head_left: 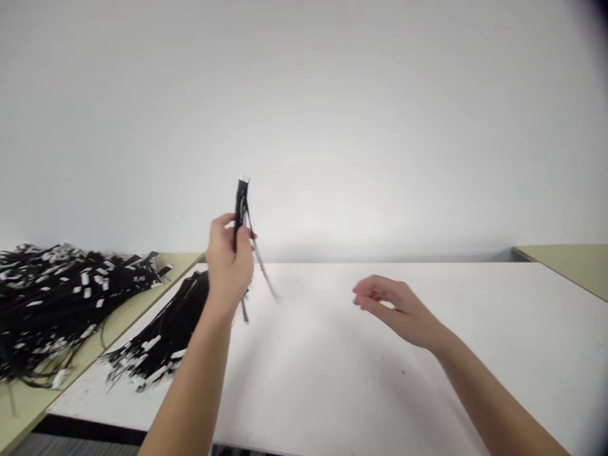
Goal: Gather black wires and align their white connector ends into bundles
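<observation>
My left hand (230,263) is closed around a small bundle of black cables (241,202), held upright above the white table. One thin cable hangs away from the bundle to the right, and another end dangles below the hand. Over the table's right half, my right hand (382,301) has its fingers bent toward the thumb; nothing shows between them. A pile of black cables with white tips (171,326) lies on the table, partly behind my left forearm.
A larger heap of black cables with white tags (52,297) covers much of the yellowish surface (121,316) at the left. The white table (313,380) meets a pale wall (332,114). Another yellowish surface (570,266) stands at the right.
</observation>
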`<state>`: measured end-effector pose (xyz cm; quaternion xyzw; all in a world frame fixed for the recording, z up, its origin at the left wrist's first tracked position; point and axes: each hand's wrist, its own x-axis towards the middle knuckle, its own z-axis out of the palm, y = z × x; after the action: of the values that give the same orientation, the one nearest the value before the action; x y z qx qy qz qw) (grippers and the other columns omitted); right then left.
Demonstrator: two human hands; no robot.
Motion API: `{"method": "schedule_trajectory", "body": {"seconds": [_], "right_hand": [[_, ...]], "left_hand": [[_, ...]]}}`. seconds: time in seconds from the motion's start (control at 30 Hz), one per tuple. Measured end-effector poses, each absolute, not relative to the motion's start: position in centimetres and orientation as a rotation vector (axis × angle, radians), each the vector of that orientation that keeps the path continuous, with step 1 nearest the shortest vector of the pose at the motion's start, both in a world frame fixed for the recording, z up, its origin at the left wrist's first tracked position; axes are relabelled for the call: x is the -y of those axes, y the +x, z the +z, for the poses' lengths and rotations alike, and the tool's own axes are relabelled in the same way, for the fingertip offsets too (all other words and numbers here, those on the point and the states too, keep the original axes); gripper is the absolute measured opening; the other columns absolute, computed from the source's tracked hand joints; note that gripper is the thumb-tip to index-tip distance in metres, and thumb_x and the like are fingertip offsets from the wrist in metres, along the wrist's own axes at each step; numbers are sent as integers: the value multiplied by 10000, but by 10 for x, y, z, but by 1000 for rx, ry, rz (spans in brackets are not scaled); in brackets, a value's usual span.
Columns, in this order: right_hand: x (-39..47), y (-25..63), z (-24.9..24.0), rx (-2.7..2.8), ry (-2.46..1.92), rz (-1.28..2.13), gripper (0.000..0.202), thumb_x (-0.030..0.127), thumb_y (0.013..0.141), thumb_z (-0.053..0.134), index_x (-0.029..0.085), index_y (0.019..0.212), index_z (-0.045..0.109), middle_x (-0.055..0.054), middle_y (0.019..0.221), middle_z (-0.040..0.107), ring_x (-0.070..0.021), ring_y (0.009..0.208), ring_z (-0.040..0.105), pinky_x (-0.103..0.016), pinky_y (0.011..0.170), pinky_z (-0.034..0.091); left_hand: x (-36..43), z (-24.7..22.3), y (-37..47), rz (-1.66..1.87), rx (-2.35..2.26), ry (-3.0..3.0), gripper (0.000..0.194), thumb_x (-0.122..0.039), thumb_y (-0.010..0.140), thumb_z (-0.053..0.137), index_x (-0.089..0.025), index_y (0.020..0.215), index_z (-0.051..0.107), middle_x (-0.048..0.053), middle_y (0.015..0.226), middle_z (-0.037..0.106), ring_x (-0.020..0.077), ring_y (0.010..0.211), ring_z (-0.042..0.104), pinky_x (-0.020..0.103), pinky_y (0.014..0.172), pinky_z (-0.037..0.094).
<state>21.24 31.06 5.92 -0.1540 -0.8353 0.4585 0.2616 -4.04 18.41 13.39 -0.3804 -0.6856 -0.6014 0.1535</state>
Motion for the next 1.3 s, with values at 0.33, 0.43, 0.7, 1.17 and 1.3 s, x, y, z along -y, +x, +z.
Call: {"method": "schedule_trajectory", "body": {"seconds": [0.33, 0.43, 0.7, 1.17, 1.3], "right_hand": [[-338, 194, -12, 2278, -548, 1255, 182, 293, 911, 412, 246, 966, 579, -10, 862, 637, -123, 725, 566, -273, 653, 464], [-338, 200, -13, 2331, -521, 1273, 136, 254, 875, 462, 252, 928, 586, 3, 887, 631, -113, 716, 559, -252, 627, 456], [-316, 193, -23, 2260, -440, 897, 188, 312, 792, 618, 239, 940, 526, 2, 865, 577, -88, 609, 459, -240, 575, 427], [-337, 193, -5, 1164, -882, 1547, 275, 464, 847, 532, 192, 832, 495, -38, 951, 595, -137, 701, 572, -267, 533, 492], [-351, 198, -1, 918, -854, 1656, 253, 396, 809, 595, 164, 780, 500, -48, 875, 618, -170, 727, 620, -315, 623, 538]], "left_hand": [[-258, 45, -25, -3387, 1852, -27, 87, -104, 878, 389, -124, 872, 474, 72, 873, 598, 152, 737, 635, 330, 641, 545], [-258, 31, -27, -3451, 1835, 229, 140, -80, 898, 336, -100, 879, 473, 58, 807, 571, 123, 726, 625, 380, 731, 559], [-255, 14, -31, -3404, 1785, 489, 119, -130, 928, 317, -124, 869, 421, 10, 735, 491, 112, 696, 609, 438, 744, 560], [-238, 22, 1, -3302, 2115, -741, 348, -465, 836, 493, -237, 1097, 466, 90, 943, 625, 217, 717, 648, 428, 650, 532], [-236, 24, 8, -3210, 2193, -1016, 418, -516, 809, 520, -202, 1085, 538, 108, 1006, 607, 211, 760, 638, 414, 694, 529]]}}
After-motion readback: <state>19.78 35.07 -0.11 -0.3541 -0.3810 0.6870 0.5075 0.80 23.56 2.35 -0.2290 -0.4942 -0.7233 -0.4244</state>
